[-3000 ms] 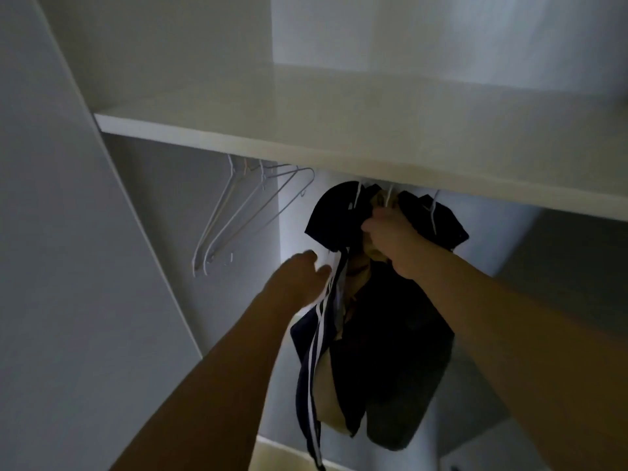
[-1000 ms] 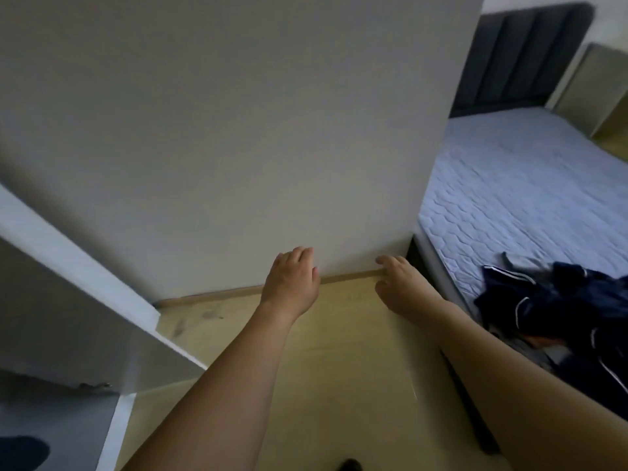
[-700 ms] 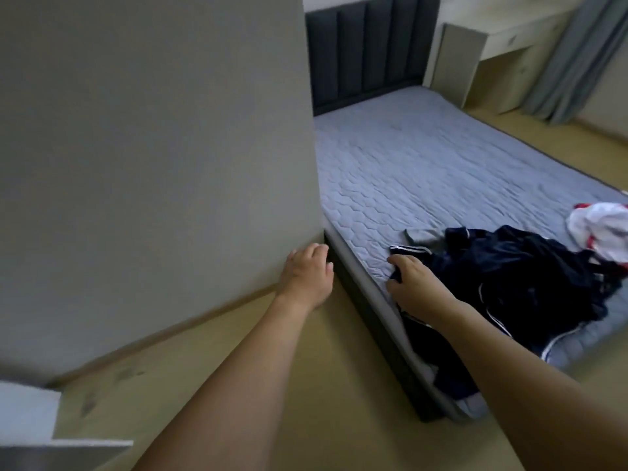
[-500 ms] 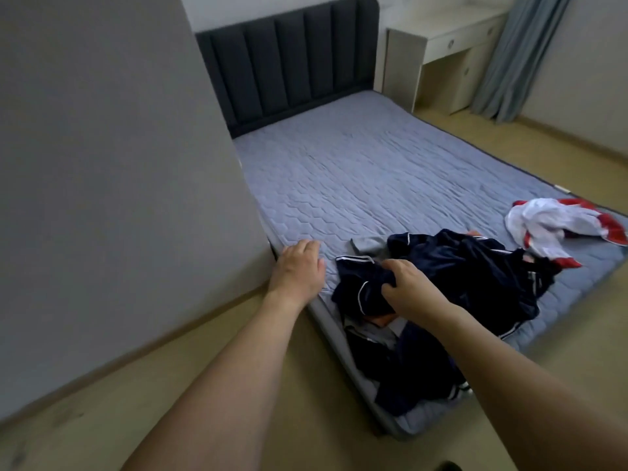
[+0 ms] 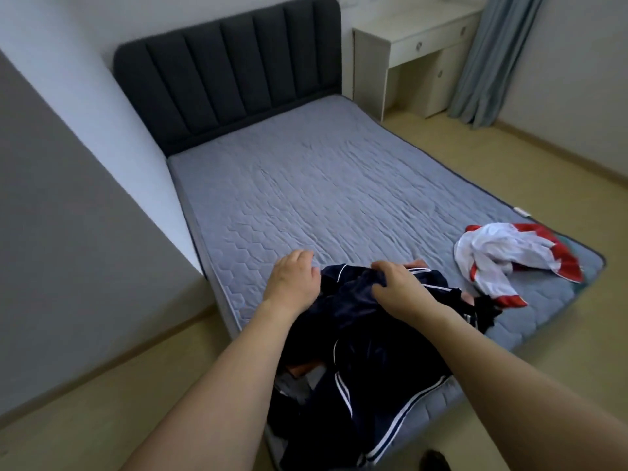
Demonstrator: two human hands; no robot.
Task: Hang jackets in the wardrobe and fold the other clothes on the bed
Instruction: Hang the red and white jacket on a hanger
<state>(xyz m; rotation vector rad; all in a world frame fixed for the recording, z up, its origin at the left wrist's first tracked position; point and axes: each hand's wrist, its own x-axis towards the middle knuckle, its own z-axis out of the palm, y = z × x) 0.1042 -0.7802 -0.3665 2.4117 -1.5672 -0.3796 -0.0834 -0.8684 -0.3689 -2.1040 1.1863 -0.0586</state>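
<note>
A heap of dark navy clothes with white stripes (image 5: 360, 341) lies at the near corner of the bed (image 5: 326, 185), partly hanging over its edge. My right hand (image 5: 397, 287) grips a bunch of the navy fabric at the top of the heap. My left hand (image 5: 294, 278) hovers at the heap's left edge with fingers loosely curled, holding nothing that I can see. A white and red garment (image 5: 496, 256) lies crumpled further right on the mattress. The wardrobe is out of view.
The grey quilted mattress stretches back to a dark padded headboard (image 5: 231, 73). A grey wall panel (image 5: 68, 239) stands close on the left. A pale desk (image 5: 418, 52) and a blue curtain (image 5: 486, 59) are at the far right. Light wooden floor (image 5: 119, 396) surrounds the bed.
I have turned from the wardrobe, where jackets hang, to the bed. My right hand took hold of the navy heap and my left hand came up beside it.
</note>
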